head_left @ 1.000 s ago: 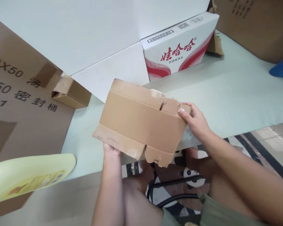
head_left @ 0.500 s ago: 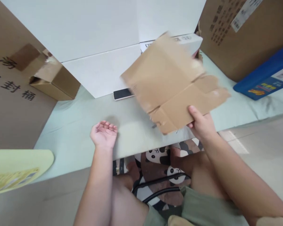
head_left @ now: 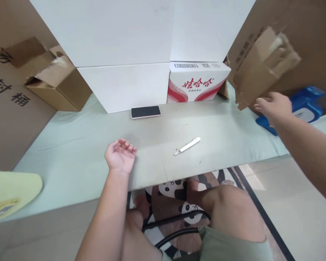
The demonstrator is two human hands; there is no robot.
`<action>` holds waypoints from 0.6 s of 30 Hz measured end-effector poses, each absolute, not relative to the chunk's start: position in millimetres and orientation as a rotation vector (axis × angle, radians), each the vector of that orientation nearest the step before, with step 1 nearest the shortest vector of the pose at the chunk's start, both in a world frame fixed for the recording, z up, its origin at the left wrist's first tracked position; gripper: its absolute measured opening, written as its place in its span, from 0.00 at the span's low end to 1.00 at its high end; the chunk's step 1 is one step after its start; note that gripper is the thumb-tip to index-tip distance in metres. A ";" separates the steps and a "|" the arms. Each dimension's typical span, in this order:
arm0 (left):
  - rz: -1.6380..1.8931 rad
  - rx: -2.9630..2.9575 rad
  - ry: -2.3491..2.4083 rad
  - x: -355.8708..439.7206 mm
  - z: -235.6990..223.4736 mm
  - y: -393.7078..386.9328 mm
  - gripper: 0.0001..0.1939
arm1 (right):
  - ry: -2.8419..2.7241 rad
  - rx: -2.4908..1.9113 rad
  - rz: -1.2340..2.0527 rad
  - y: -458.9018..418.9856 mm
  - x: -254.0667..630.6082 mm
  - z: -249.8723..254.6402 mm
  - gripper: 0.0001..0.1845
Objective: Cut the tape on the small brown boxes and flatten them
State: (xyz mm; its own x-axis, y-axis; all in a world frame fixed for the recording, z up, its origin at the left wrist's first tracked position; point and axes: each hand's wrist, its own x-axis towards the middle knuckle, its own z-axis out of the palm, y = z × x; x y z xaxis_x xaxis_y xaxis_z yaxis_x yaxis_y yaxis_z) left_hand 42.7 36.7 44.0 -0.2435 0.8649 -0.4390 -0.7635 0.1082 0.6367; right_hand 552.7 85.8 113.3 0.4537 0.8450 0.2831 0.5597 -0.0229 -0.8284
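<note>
At the right, my right hand (head_left: pixel 277 107) has its fingers closed at the lower edge of a flattened cardboard box (head_left: pixel 256 69). The cardboard is tilted up in front of the large carton and blurred, with torn, uneven flaps. My left hand (head_left: pixel 121 154) rests palm up on the pale green cloth, holding nothing, its fingers loosely curled and apart from the thumb. Between the hands a white utility knife (head_left: pixel 187 146) lies on the cloth, its blade end toward the left. Farther back is a phone (head_left: pixel 146 112) with a dark screen.
A white box with red print (head_left: pixel 198 85) stands at the back beside white panels (head_left: pixel 125 87). Left are a small open carton (head_left: pixel 67 87), a big carton (head_left: pixel 5 119) and a yellow-green bottle (head_left: pixel 19 188). A blue bottle (head_left: pixel 309 105) stands behind my right hand.
My left hand has let go of the cardboard and lies on the cloth. My right hand has carried the cardboard far to the right, uncovering the phone and utility knife.
</note>
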 end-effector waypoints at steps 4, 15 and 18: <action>1.547 0.134 0.923 35.8 43.5 39.6 0.06 | -1.112 -1.855 0.423 119.6 507.0 106.9 0.09; 1.632 -0.057 0.696 10.9 50.2 23.5 0.06 | -1.973 -1.626 0.769 101.8 275.7 73.6 0.16; 1.660 -0.146 0.608 -1.3 53.8 16.9 0.06 | -2.293 -1.433 0.669 111.9 194.4 73.7 0.15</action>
